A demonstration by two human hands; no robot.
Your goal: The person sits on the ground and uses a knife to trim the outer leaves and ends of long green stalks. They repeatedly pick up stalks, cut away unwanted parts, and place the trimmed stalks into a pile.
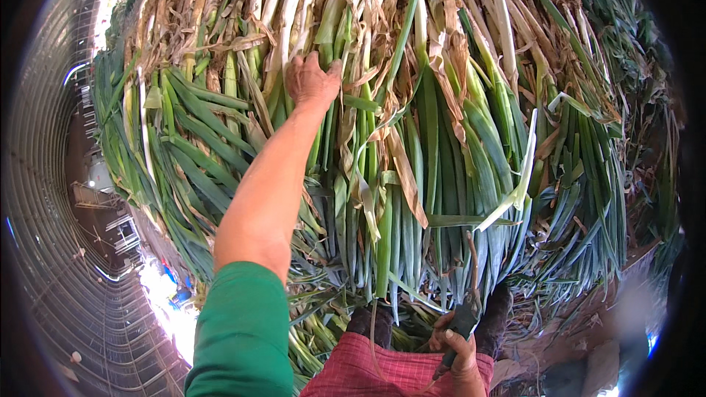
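Observation:
A large heap of long green onions lies before me, white stalks and roots away from me, green leaves hanging towards me. My left hand rests among the stalks, left of the heap's middle. Its fingers curl down onto the onion stalks; their tips are hidden, so I cannot tell whether they grip any. Low in front of my body, my right hand holds a dark air-gun-like tool by its handle. The tool's thin nozzle points up towards the leaves, and a thin hose shows to its left.
Dry brown leaves and a loose pale leaf hang over the onions. More onion leaves lie low by my legs. Ground with litter shows at the lower right. A ribbed, curved roof structure fills the left side.

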